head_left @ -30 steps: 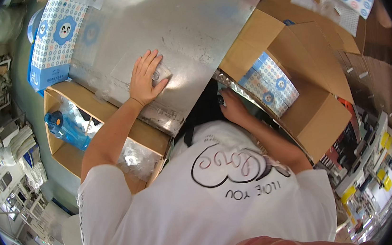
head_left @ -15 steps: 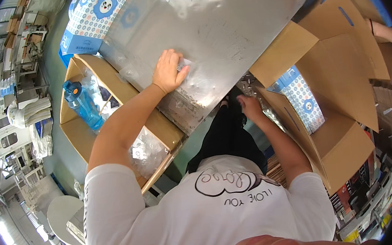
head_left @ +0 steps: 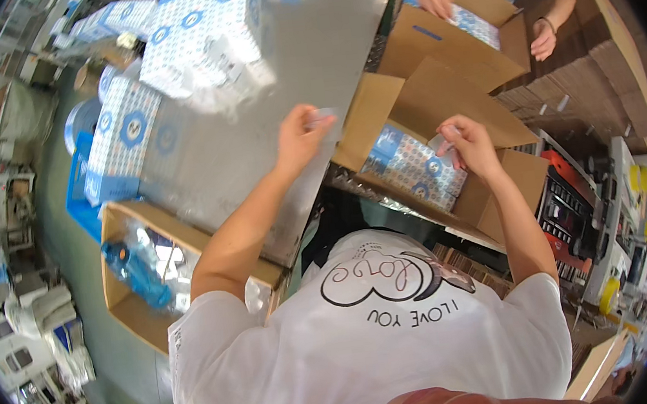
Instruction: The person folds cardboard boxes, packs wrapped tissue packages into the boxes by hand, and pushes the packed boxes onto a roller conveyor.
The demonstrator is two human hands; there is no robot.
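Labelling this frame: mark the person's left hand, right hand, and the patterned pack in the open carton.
left hand (head_left: 299, 135), head view, back of the hand.
right hand (head_left: 466, 144), head view, knuckles.
blue-and-white patterned pack (head_left: 413, 167), head view, its top face inside the carton.

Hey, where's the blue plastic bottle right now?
In the head view, the blue bottle lies inside the open cardboard box at lower left, beside the metal table and left of the person's left forearm.

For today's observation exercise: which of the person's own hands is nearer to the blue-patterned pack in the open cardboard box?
Right. The right hand hovers directly above the blue-patterned pack in the cardboard box. The left hand is off to its left, over the metal table.
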